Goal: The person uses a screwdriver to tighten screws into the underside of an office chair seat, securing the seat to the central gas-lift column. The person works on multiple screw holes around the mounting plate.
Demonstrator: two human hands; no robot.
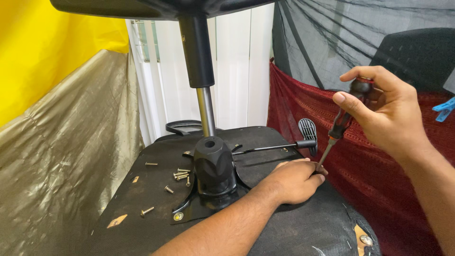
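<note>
1. While the right hand (391,116) wraps the screwdriver (342,124) handle, fingers closed round the black-and-orange grip, the tool's long axis runs diagonally: handle up and right, shaft down and left.
2. Tip end meets the left hand (296,180), whose fingers are curled narrow and pinch the lower shaft; tip itself hidden behind them. Left hand rests on the upturned seat underside (294,227), right of centre.
3. Just left of that hand: black chair mechanism (214,168) bolted on a metal plate, gas-lift column (203,80) standing upright out of it toward a black chair base at frame top.
4. Thin lever rod (272,148) with a black knob sticks out to the right, lying just behind the left hand.
5. Loose screws (180,174) scattered on the seat left of the mechanism, well apart from both hands.
6. Seat surface is black fabric, torn in places.
7. Room: gold sheet left, yellow above it, white blinds behind, red cloth and dark netting right.
</note>
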